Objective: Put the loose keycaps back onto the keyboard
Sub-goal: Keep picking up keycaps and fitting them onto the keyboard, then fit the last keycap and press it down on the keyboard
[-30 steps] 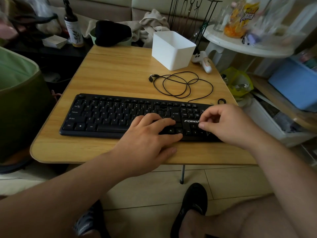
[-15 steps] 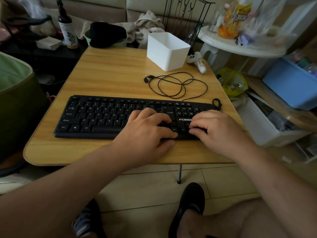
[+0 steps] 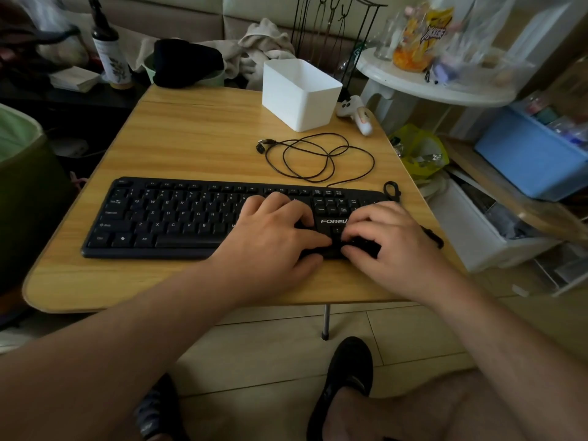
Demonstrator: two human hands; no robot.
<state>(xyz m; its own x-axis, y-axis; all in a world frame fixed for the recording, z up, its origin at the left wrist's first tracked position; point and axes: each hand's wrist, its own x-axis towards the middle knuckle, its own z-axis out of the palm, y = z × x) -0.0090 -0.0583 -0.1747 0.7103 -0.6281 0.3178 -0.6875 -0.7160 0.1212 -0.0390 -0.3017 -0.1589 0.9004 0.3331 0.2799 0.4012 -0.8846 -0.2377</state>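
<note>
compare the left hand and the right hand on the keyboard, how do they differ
The left hand lies fairly flat with fingers stretched toward the arrow-key area, while the right hand has its fingers curled down, tips pressing near the keyboard's right end. The left hand covers the middle-right keys; the right hand hides the numeric pad side. Both rest on the black keyboard, fingertips nearly meeting below the brand label. Any keycap under them is hidden.

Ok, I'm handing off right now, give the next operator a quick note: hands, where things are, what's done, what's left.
Left hand: flat on the keyboard, right of the letter keys, fingers straight, steadying it.
Right hand: fingers curled down over the arrow-key area; whether it pinches a keycap is hidden.
Keyboard sits along the near edge of the wooden table; its cable lies coiled behind, white bin behind that.
Done: the visible rows look filled.
Left: seat whatever is under the right fingers, then check the bin, whose contents cannot be seen.
</note>
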